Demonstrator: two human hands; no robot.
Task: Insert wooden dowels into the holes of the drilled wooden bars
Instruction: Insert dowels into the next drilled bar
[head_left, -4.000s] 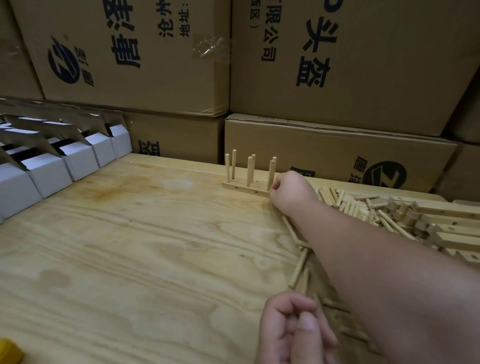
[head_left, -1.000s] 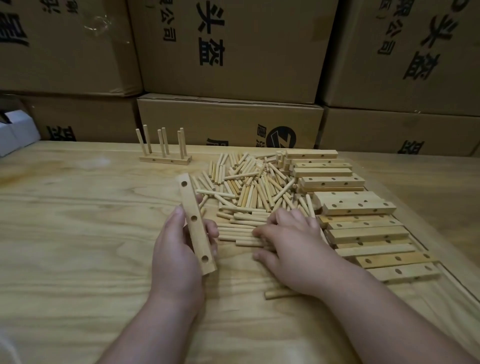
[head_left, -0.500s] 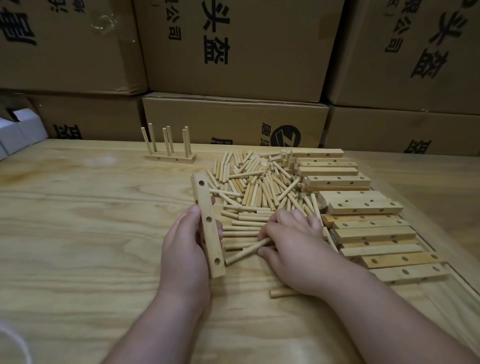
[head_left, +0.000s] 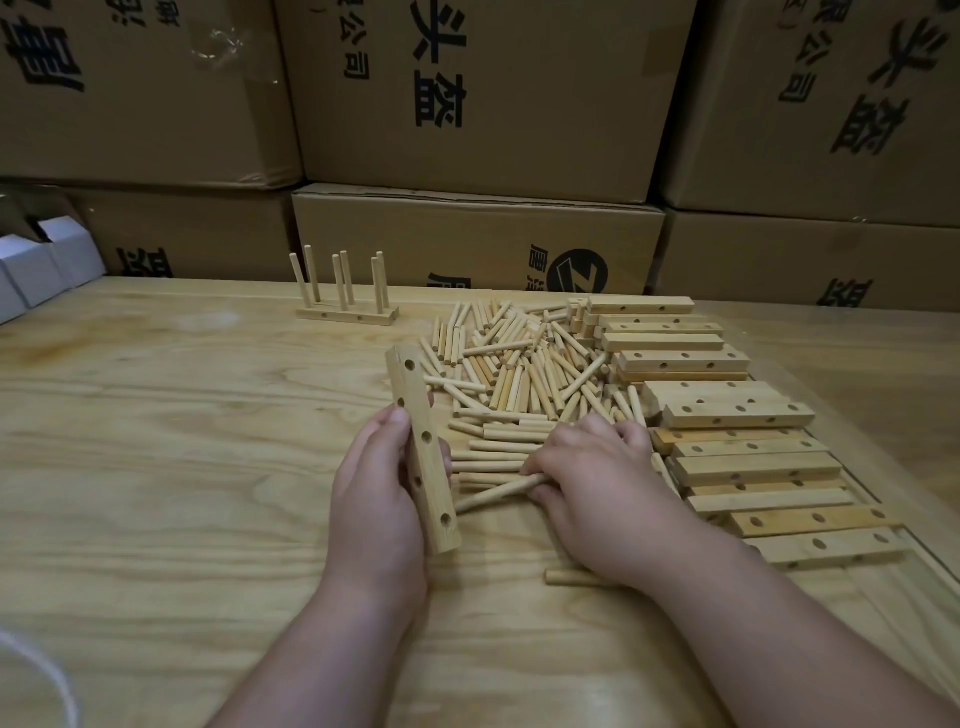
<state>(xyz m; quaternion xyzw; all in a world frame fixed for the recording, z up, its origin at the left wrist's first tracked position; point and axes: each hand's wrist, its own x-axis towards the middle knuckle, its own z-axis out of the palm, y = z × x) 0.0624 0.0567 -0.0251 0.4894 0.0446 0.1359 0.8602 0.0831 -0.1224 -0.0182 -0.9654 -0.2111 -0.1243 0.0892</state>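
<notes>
Gripping a drilled bar (head_left: 423, 452) (holes facing up), the left hand (head_left: 376, 499) is being kept beside the right hand (head_left: 597, 493), by which one dowel (head_left: 498, 492) is being pinched at the near edge of the loose dowel pile (head_left: 519, 374). More bars (head_left: 727, 410) are being stacked rightward; a finished bar with upright dowels (head_left: 345, 291) is standing behind, on the plywood table (head_left: 156, 467).

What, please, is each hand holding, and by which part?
The left hand grips a drilled wooden bar around its middle; the right hand pinches a dowel by its right end.
</notes>
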